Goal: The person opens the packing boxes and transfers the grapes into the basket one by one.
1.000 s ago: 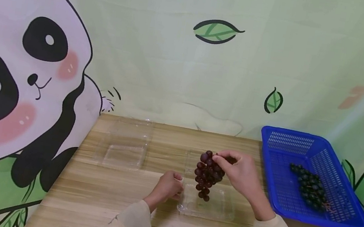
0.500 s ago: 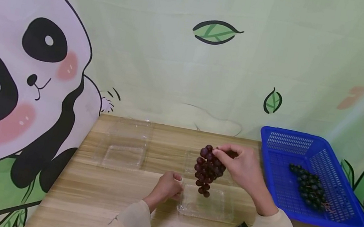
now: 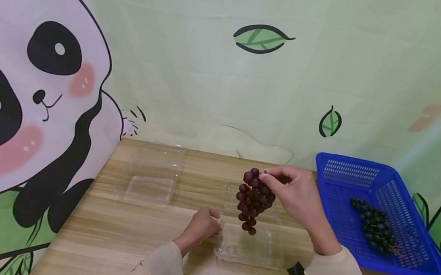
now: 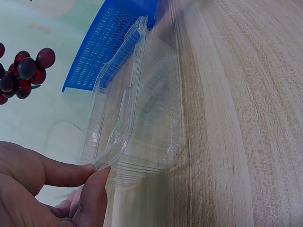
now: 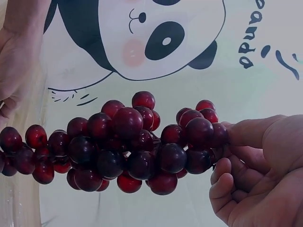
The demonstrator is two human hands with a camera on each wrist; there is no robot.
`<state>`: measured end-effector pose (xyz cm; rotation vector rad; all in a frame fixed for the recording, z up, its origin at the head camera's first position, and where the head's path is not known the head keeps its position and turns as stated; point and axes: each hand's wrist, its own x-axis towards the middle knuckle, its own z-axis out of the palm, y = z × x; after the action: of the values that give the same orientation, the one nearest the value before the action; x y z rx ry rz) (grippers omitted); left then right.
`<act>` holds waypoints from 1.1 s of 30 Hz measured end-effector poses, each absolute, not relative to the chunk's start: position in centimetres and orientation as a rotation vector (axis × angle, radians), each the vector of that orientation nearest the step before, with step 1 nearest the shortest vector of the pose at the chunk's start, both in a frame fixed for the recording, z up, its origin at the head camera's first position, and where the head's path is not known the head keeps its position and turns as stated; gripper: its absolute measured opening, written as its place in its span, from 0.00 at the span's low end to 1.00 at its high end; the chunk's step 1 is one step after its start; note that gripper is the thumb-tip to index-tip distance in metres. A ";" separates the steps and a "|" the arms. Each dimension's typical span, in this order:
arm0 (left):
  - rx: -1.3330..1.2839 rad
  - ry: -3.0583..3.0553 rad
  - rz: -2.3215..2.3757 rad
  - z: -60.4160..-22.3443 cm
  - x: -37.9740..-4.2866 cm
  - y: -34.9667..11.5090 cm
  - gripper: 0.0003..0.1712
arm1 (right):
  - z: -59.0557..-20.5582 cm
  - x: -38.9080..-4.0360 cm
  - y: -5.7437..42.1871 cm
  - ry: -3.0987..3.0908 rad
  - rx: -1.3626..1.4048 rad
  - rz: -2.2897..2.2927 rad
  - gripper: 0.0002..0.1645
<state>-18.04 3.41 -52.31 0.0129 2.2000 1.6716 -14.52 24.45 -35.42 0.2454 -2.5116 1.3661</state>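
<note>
A bunch of dark red grapes hangs from my right hand, whose thumb and fingers pinch its top end. In the right wrist view the bunch stretches away from the fingertips. Below it on the table stands a clear plastic container with its lid raised at the back. My left hand pinches the container's left rim between thumb and finger, which the left wrist view shows close up on the clear rim.
To the right a blue perforated basket holds a bunch of dark green-black grapes. A second clear plastic container lies at the back left of the wooden table. A panda-print cloth rises behind the table.
My right hand has lifted the red grapes somewhat higher above the container. The left hand has stayed at the container's rim.
</note>
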 end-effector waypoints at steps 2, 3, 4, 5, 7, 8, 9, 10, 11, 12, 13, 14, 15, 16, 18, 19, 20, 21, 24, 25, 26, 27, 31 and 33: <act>0.014 2.204 1.666 -52.3 -18.0 3.4 0.17 | -35.3 -14.6 24.5 -2.518 0.244 1.362 0.08; 0.016 2.207 1.663 -52.2 -18.0 3.4 0.17 | -35.2 -14.6 24.5 -2.520 0.243 1.359 0.08; 0.018 2.209 1.660 -52.2 -18.0 3.4 0.17 | -35.2 -14.6 24.5 -2.523 0.244 1.352 0.08; 0.019 2.210 1.658 -52.2 -18.0 3.4 0.17 | -35.1 -14.6 24.6 -2.526 0.244 1.345 0.08; 0.025 2.210 1.659 -52.2 -18.0 3.4 0.17 | -35.0 -14.6 24.6 -2.528 0.245 1.335 0.09; 0.029 2.211 1.660 -52.2 -18.0 3.4 0.17 | -34.9 -14.6 24.6 -2.528 0.243 1.335 0.09; 0.029 2.211 1.661 -52.2 -18.0 3.4 0.17 | -34.8 -14.6 24.7 -2.529 0.241 1.334 0.09; 0.028 2.211 1.662 -52.2 -18.0 3.4 0.17 | -34.8 -14.6 24.7 -2.531 0.236 1.335 0.09; 0.025 2.209 1.664 -52.2 -18.1 3.4 0.17 | -34.7 -14.5 24.7 -2.532 0.232 1.338 0.09; 0.022 2.207 1.664 -52.2 -18.1 3.4 0.17 | -34.7 -14.5 24.8 -2.532 0.229 1.343 0.09; 0.018 2.207 1.663 -52.1 -18.1 3.4 0.17 | -34.6 -14.5 24.8 -2.532 0.226 1.347 0.09; 0.014 2.206 1.663 -52.1 -18.1 3.5 0.17 | -34.6 -14.4 24.9 -2.532 0.223 1.349 0.10; 0.010 2.206 1.660 -52.1 -18.1 3.5 0.18 | -34.5 -14.4 25.0 -2.531 0.222 1.352 0.10; 0.006 2.204 1.656 -52.1 -18.2 3.5 0.19 | -34.5 -14.3 25.1 -2.531 0.220 1.354 0.10; -0.001 2.202 1.649 -52.1 -18.2 3.6 0.20 | -34.4 -14.2 25.4 -2.528 0.222 1.356 0.09; -0.002 2.202 1.645 -52.1 -18.2 3.6 0.21 | -34.4 -14.2 25.5 -2.527 0.221 1.356 0.09; 0.000 2.204 1.642 -52.1 -18.3 3.6 0.21 | -34.3 -14.2 25.6 -2.525 0.221 1.358 0.10; -0.003 2.206 1.636 -52.1 -18.3 3.6 0.21 | -34.3 -14.1 25.7 -2.525 0.219 1.360 0.10; -0.008 2.204 1.637 -52.1 -18.3 3.7 0.20 | -34.4 -14.1 26.1 -2.522 0.209 1.361 0.10; -0.007 2.205 1.638 -52.1 -18.3 3.6 0.20 | -34.4 -14.1 26.2 -2.522 0.205 1.359 0.10; -0.008 2.203 1.642 -52.1 -18.3 3.6 0.20 | -34.5 -14.1 26.3 -2.521 0.201 1.354 0.10; -0.009 2.198 1.645 -52.1 -18.2 3.6 0.19 | -34.5 -14.0 26.4 -2.521 0.198 1.351 0.10; -0.007 2.191 1.651 -52.0 -18.1 3.6 0.19 | -34.6 -13.8 27.0 -2.517 0.185 1.345 0.11; -0.005 2.190 1.651 -52.0 -18.1 3.6 0.19 | -34.5 -13.7 27.3 -2.517 0.174 1.348 0.11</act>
<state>-18.09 3.58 -52.03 -0.0047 2.1897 1.6507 -13.68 27.26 -34.53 0.1745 -2.5169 1.3483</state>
